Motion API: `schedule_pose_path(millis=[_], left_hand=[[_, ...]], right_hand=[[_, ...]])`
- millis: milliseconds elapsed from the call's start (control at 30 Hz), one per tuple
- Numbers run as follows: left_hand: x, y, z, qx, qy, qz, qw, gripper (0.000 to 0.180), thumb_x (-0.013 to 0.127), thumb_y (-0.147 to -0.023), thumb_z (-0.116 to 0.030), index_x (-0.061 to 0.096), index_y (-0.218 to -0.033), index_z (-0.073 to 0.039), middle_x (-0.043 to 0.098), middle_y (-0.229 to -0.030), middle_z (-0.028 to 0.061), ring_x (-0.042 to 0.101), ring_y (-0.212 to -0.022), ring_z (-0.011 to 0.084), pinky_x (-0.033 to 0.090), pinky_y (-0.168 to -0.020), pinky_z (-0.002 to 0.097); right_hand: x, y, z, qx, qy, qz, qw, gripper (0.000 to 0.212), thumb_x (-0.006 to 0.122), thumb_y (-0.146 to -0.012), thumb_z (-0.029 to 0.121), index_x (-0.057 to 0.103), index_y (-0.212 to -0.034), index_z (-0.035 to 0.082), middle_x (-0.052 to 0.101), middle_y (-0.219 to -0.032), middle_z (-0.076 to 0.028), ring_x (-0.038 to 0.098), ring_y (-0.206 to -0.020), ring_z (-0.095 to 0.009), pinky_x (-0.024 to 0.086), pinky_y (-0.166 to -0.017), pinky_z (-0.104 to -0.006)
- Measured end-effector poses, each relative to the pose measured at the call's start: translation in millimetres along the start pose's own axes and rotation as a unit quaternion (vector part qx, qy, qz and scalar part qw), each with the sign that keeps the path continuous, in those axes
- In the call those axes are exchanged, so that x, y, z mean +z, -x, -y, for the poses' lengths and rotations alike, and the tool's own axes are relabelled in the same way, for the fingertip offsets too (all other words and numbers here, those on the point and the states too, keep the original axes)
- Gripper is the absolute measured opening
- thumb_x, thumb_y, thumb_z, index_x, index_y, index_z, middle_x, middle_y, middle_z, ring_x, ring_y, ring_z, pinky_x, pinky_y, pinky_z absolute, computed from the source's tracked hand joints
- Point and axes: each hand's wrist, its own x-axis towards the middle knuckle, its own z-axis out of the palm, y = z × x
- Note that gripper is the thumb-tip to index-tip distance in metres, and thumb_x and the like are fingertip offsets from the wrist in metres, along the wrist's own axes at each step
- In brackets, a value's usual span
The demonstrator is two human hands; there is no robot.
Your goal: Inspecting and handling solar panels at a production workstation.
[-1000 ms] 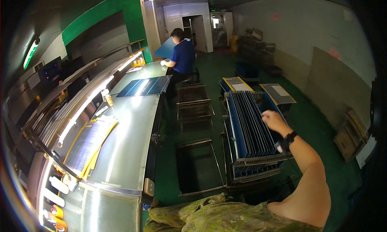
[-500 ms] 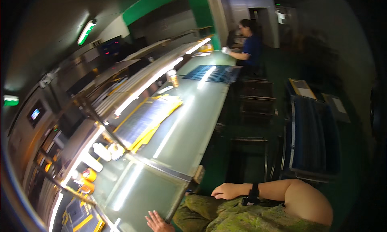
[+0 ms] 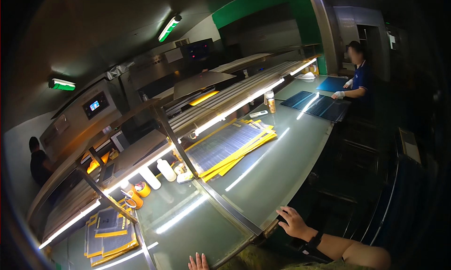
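My right hand (image 3: 293, 221) rests on the front edge of the long glass-topped workbench (image 3: 277, 171), fingers spread, holding nothing; a dark watch sits on the wrist. Only the fingertips of my left hand (image 3: 199, 261) show at the bottom edge, laid flat on the glass and empty. Farther along the bench lies a stack of dark panels on yellow-edged sheets (image 3: 228, 145), out of reach of both hands.
White bottles (image 3: 165, 169) and orange tape rolls (image 3: 140, 190) stand near the bench's metal posts. Another yellow-edged stack (image 3: 110, 235) lies at lower left. A co-worker in blue (image 3: 358, 77) handles dark panels (image 3: 319, 105) at the far end. A blue panel rack (image 3: 404, 195) stands at right.
My view has swung left from the blue rack to the workbench. My right hand left the rack's panels and now lies on the bench edge; my left fingertips came onto the glass.
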Motion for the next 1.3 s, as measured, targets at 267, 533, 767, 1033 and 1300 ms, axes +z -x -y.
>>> schedule_pose_path(millis=[267,533,767,1033,1300], left_hand=[[6,-2,-5,-0.029,-0.028,-0.022,0.999,0.063,0.052,-0.071,-0.001,0.045,-0.133,-0.010,0.043,-0.139,0.0111,0.037,-0.129,0.0341,0.029,-0.105,0.0497],[10,-3,-8,-0.049,-0.016,-0.036,0.998,0.060,0.051,-0.072,-0.004,0.048,-0.131,-0.012,0.046,-0.137,0.0105,0.039,-0.128,0.0322,0.031,-0.104,0.0490],[15,2,-6,-0.051,-0.011,-0.055,0.997,0.061,0.050,-0.070,-0.004,0.049,-0.131,-0.012,0.046,-0.137,0.0096,0.039,-0.128,0.0322,0.031,-0.104,0.0487],[22,-2,3,-0.047,-0.020,-0.032,0.998,0.070,0.070,-0.060,-0.017,0.050,-0.127,-0.012,0.045,-0.136,0.0115,0.038,-0.127,0.0371,0.029,-0.102,0.0521],[6,2,-2,-0.057,0.026,-0.051,0.997,0.061,0.061,-0.064,-0.009,0.054,-0.124,-0.012,0.050,-0.132,0.0096,0.043,-0.123,0.0367,0.032,-0.100,0.0505]], right_hand=[[15,4,-14,-0.031,0.105,0.056,0.992,0.060,0.065,-0.079,0.019,0.042,-0.134,0.015,0.029,-0.143,-0.019,0.024,-0.133,-0.044,0.028,-0.104,-0.0539],[31,10,-24,-0.024,0.050,0.009,0.998,0.062,0.056,-0.076,0.000,0.042,-0.134,0.017,0.028,-0.145,-0.016,0.022,-0.134,-0.042,0.031,-0.107,-0.0434],[39,12,-23,-0.030,0.033,-0.035,0.998,0.067,0.051,-0.072,-0.009,0.041,-0.133,0.017,0.027,-0.145,-0.016,0.021,-0.134,-0.043,0.031,-0.107,-0.0449],[43,11,-22,-0.037,0.040,-0.045,0.997,0.069,0.050,-0.069,-0.012,0.040,-0.133,0.012,0.024,-0.145,-0.018,0.018,-0.134,-0.046,0.025,-0.109,-0.0491],[48,15,-15,-0.041,0.058,-0.054,0.996,0.069,0.049,-0.069,-0.012,0.038,-0.133,0.012,0.025,-0.145,-0.019,0.017,-0.134,-0.046,0.023,-0.109,-0.0496]])
